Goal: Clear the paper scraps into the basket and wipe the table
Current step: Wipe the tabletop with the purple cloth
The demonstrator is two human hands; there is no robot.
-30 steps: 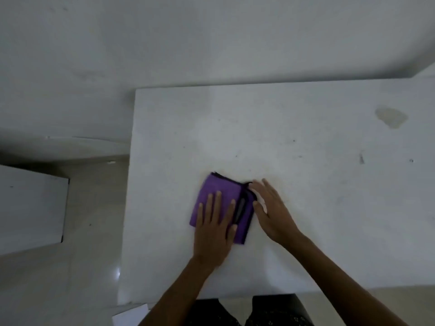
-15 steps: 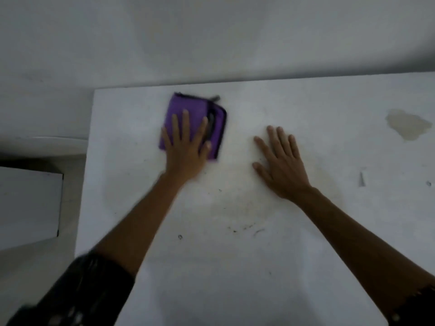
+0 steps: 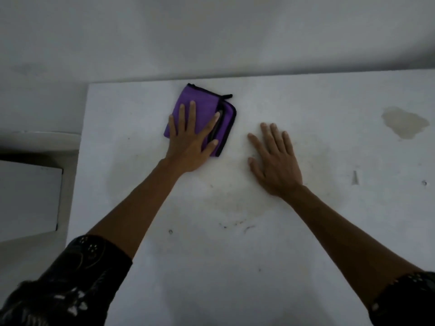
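Pressing purple cloth [image 3: 188, 100], left hand [image 3: 188, 147], tab [image 3: 228, 96] rightward

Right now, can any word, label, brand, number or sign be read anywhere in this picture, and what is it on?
None can be read.
The purple cloth under the left hand shows only dark trim, no label text.
The table bears stains and specks, no print.
The dark sleeve carries a pale pattern, not letters.
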